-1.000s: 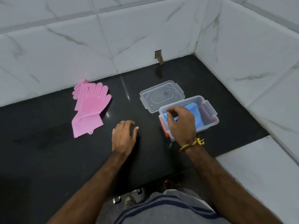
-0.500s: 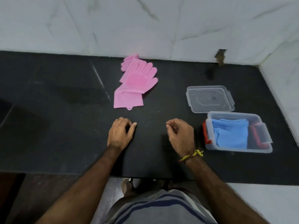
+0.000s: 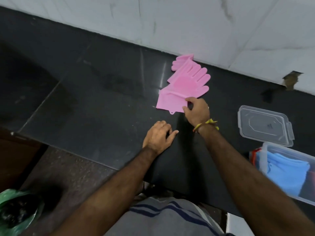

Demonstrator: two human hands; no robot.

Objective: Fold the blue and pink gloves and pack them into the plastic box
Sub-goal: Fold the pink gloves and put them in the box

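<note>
Two pink gloves [image 3: 185, 84] stacked flat on the black bench [image 3: 102, 99], far side, near the wall. Right hand [image 3: 197, 110] now reached across from the box side and pinching the near right corner of the cuff, thumb and fingertips narrow on the edge; half a second ago hung curled over bare bench holding nothing. Left hand [image 3: 159, 136] unmoved, resting loosely curled on the bench nearer the body, holding nothing. Blue gloves [image 3: 286, 171] already folded inside the plastic box [image 3: 289, 150] at the right edge (partly cut off by the frame), lid [image 3: 265, 125] lying beside it, just beyond. Blue half judged done; pink fold just starting, packing and possibly lidding left.
</note>
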